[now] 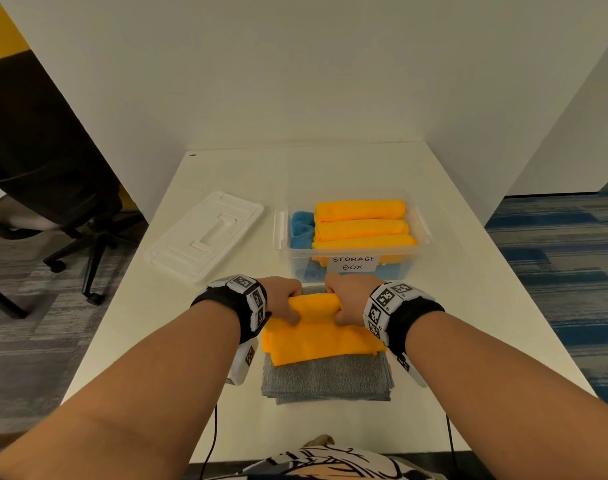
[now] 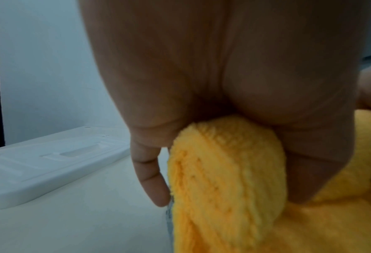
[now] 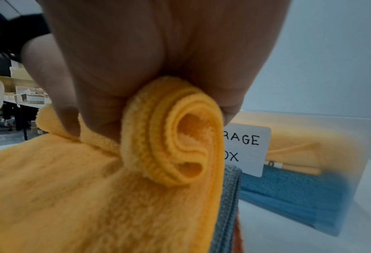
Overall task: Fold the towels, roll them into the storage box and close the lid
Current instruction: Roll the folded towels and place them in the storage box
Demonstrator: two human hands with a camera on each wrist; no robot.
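Both hands, left hand (image 1: 284,296) & right hand (image 1: 348,299), fingers curled round yellow towel (image 1: 318,336), mid-roll; next we finish rolling, then into storage box (image 1: 351,265)

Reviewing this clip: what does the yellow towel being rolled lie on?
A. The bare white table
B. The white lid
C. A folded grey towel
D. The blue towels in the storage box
C: the yellow towel, gripped at its rolled end by the left hand and the right hand, lies on a folded grey towel; the white lid sits apart to the left.
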